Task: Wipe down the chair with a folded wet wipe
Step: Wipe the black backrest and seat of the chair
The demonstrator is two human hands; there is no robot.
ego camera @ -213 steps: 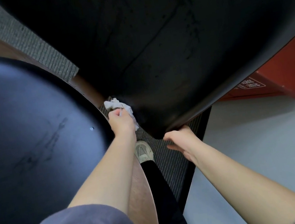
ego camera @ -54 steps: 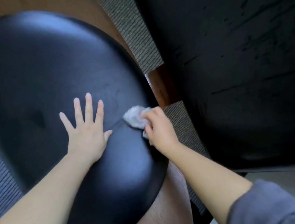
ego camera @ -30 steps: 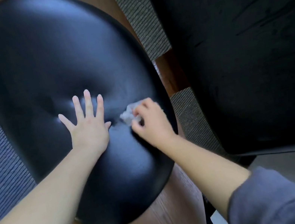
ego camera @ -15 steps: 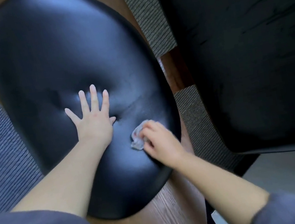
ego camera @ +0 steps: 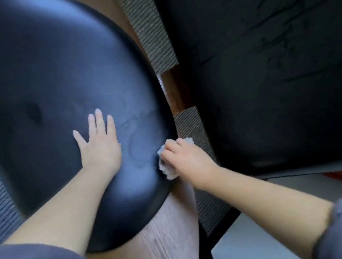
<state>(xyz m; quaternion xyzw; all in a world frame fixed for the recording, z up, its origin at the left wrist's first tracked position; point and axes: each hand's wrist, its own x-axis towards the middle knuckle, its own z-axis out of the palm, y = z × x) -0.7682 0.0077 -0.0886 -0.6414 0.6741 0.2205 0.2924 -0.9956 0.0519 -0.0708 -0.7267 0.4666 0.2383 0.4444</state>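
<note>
With the left hand point(ego camera: 100, 149) flat and spread on the rounded black leather chair seat point(ego camera: 44, 87), the right hand point(ego camera: 185, 158) clutches the crumpled white wet wipe point(ego camera: 166, 168) at the seat's edge, where it may slip off.

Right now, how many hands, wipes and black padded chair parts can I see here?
Black padded parts: 2, the round cushion and the larger pad.
Wipes: 1, the wet wipe.
Hands: 2, the left hand flat on the cushion, the right hand gripping the wet wipe.
Total: 5.
</note>
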